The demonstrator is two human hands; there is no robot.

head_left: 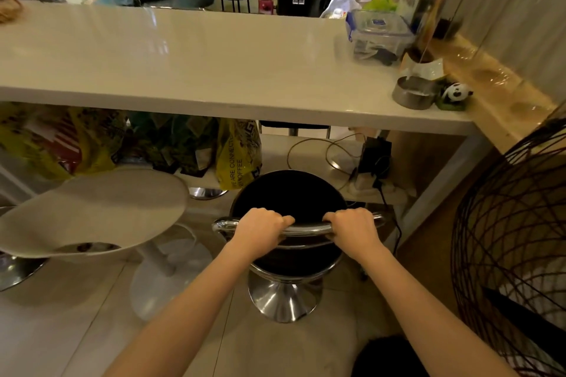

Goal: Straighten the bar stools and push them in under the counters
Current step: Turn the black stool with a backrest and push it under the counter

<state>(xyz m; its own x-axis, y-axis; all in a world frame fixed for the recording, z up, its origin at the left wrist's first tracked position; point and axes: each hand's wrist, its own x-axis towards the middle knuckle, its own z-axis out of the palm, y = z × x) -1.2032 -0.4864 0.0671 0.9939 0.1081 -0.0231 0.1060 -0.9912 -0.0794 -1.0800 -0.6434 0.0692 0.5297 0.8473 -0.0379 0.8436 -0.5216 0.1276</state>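
Observation:
A black bar stool (288,193) with a round seat and a chrome base stands in front of the white counter (190,70), its seat's far edge near the counter's front edge. A curved chrome back rail (306,228) runs across the seat's near side. My left hand (260,228) grips this rail left of centre. My right hand (352,228) grips it right of centre. A white bar stool (92,211) with a tilted seat stands to the left, out from the counter.
Yellow and green bags (235,159) and cables (337,150) lie on the shelf under the counter. A black wire fan guard (514,223) stands close on the right. On the counter's right end sit a plastic box (376,34), a metal tin (413,93) and a panda figure (458,92).

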